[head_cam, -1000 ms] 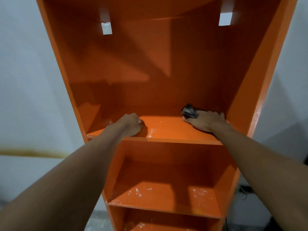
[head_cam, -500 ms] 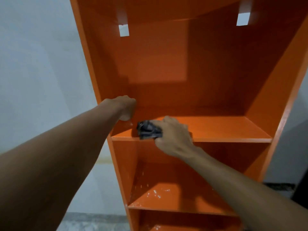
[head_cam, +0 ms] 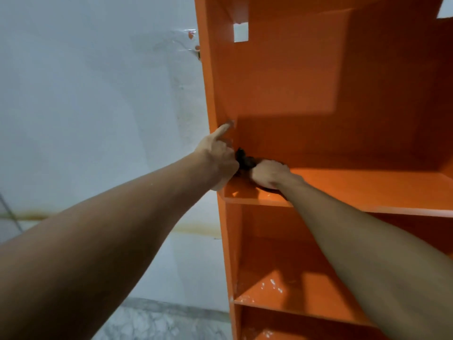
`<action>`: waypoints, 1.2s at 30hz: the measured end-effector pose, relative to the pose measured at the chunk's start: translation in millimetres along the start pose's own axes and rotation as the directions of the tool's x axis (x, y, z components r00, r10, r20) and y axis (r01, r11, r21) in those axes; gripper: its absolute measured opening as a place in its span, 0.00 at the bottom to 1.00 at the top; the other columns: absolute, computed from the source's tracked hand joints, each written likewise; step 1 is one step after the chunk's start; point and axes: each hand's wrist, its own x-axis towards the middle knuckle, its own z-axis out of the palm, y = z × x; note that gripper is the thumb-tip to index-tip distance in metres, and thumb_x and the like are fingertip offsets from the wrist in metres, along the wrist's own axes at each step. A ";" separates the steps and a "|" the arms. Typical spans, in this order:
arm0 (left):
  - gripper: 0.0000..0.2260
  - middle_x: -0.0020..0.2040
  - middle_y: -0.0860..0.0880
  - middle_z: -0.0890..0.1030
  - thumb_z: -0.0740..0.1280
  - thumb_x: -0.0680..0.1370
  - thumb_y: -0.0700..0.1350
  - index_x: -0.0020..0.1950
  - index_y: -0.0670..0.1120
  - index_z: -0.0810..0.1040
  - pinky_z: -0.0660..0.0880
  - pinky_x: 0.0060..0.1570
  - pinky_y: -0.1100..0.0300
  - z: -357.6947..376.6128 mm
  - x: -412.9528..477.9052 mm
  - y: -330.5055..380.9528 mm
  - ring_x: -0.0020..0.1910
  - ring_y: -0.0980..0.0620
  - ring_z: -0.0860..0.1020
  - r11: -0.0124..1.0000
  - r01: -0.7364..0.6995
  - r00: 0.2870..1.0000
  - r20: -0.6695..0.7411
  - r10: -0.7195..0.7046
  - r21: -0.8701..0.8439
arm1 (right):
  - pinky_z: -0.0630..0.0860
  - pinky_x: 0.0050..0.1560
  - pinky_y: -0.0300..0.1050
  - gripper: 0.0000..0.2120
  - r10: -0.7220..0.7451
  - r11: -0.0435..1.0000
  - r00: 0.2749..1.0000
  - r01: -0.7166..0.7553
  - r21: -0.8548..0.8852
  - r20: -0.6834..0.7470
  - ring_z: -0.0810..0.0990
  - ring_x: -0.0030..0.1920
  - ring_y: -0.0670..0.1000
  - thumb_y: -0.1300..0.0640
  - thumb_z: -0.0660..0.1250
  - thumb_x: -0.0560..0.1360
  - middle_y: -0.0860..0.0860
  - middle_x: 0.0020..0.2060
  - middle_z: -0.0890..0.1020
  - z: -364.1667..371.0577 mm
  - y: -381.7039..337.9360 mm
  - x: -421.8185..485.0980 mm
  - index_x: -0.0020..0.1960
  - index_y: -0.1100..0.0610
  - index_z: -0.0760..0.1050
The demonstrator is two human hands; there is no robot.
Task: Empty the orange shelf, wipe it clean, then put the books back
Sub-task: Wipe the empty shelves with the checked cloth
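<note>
The orange shelf [head_cam: 343, 190] stands with no books on its boards. A dark cloth [head_cam: 245, 161] lies in the left back corner of the upper board. My right hand [head_cam: 268, 173] grips the cloth and presses it down on the board. My left hand [head_cam: 217, 157] sits at the front edge of the shelf's left side panel [head_cam: 208, 77], right beside the cloth. One of its digits points up along the panel's inner face, and the others are curled. No books are in view.
A white wall [head_cam: 98, 106] with a yellowish stain line runs left of the shelf. Grey marbled floor [head_cam: 159, 322] shows below. The lower boards [head_cam: 282, 295] glisten with wet spots. Two square cut-outs sit high in the back panel.
My right hand has slid the cloth from the right side of the board to its left corner. My left hand has risen from the board to the side panel. The view has swung left.
</note>
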 end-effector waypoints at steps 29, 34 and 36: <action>0.15 0.65 0.48 0.77 0.64 0.79 0.50 0.65 0.49 0.78 0.42 0.77 0.43 12.6 -23.6 14.5 0.73 0.45 0.66 0.987 0.159 0.964 -0.221 -0.147 0.038 | 0.69 0.58 0.64 0.28 -0.617 0.787 0.701 0.558 -0.264 -0.358 0.76 0.59 0.63 0.62 0.61 0.63 0.55 0.62 0.78 0.3 46.8 -128.0 0.62 0.52 0.79; 0.15 0.69 0.45 0.75 0.62 0.80 0.47 0.65 0.48 0.79 0.40 0.76 0.39 14.1 -25.3 32.5 0.76 0.45 0.61 0.986 0.167 0.972 -0.169 -0.166 -0.009 | 0.42 0.71 0.73 0.34 -0.412 0.875 0.872 0.297 -0.382 -0.266 0.54 0.77 0.57 0.57 0.61 0.75 0.56 0.77 0.57 10.7 22.3 -122.7 0.78 0.43 0.55; 0.14 0.69 0.46 0.74 0.60 0.81 0.48 0.64 0.48 0.78 0.40 0.77 0.40 16.2 -27.5 34.6 0.76 0.45 0.60 0.987 0.155 0.971 -0.178 -0.161 -0.046 | 0.37 0.71 0.71 0.36 -0.445 0.841 0.866 0.316 -0.439 -0.228 0.44 0.78 0.60 0.50 0.59 0.77 0.57 0.79 0.44 35.6 18.6 -121.3 0.78 0.40 0.43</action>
